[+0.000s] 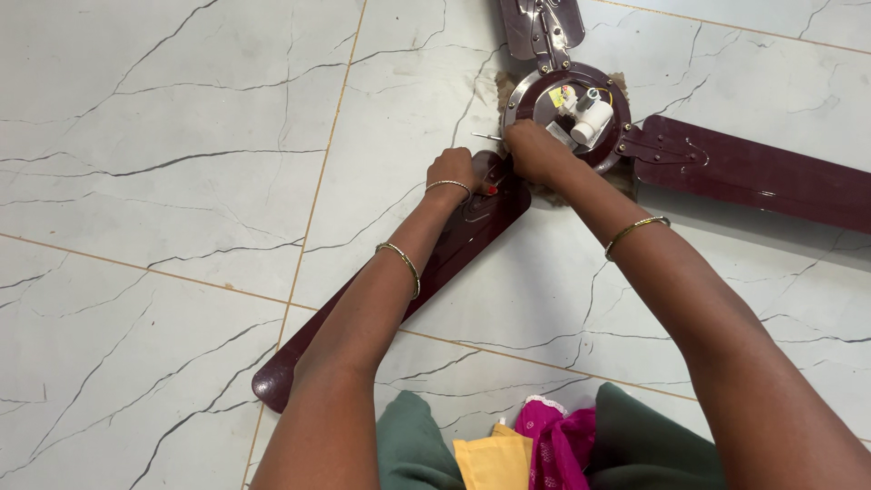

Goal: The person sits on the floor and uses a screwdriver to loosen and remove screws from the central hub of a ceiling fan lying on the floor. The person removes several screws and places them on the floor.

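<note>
A maroon ceiling fan lies on the tiled floor. Its round motor hub (606, 83) sits at the top middle with a white capacitor (592, 122) and wires on it. One blade (390, 290) runs down to the lower left, another blade (762, 171) reaches right, and a third blade (543, 23) points up. My left hand (454, 170) presses on the lower-left blade near its bracket. At the hub's edge, my right hand (535, 150) grips a thin metal tool (485, 137) whose tip sticks out to the left. Both wrists carry thin gold bangles.
White marble-look floor tiles (163, 181) with dark veins and gold joints spread all around. My knees in green cloth (635, 445) sit at the bottom edge, with yellow cloth (494, 461) and pink cloth (558, 445) between them.
</note>
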